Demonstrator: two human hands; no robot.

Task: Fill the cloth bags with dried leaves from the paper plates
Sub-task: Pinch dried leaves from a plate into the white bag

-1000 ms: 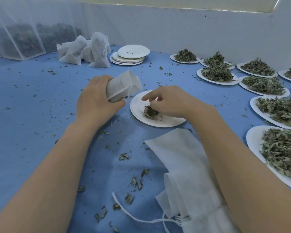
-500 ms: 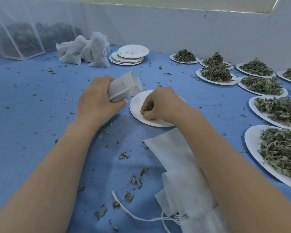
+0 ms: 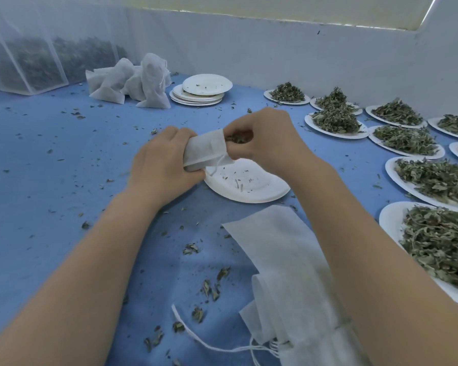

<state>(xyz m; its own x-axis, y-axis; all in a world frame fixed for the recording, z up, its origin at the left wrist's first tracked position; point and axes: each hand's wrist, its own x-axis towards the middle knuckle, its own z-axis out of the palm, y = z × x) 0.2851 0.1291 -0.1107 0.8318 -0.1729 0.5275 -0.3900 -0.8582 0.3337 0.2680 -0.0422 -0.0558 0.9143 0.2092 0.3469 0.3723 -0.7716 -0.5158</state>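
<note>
Head view: soft white cloth bag gripped in the left hand above the round paper plate; right hand pinches crumbly dried leaves at its mouth. Flat empty bags lie near on the blue desk.

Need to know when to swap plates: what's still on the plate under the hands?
Only crumbs and a few stem bits on the plate. The left hand and bag hide its near-left edge.
</note>
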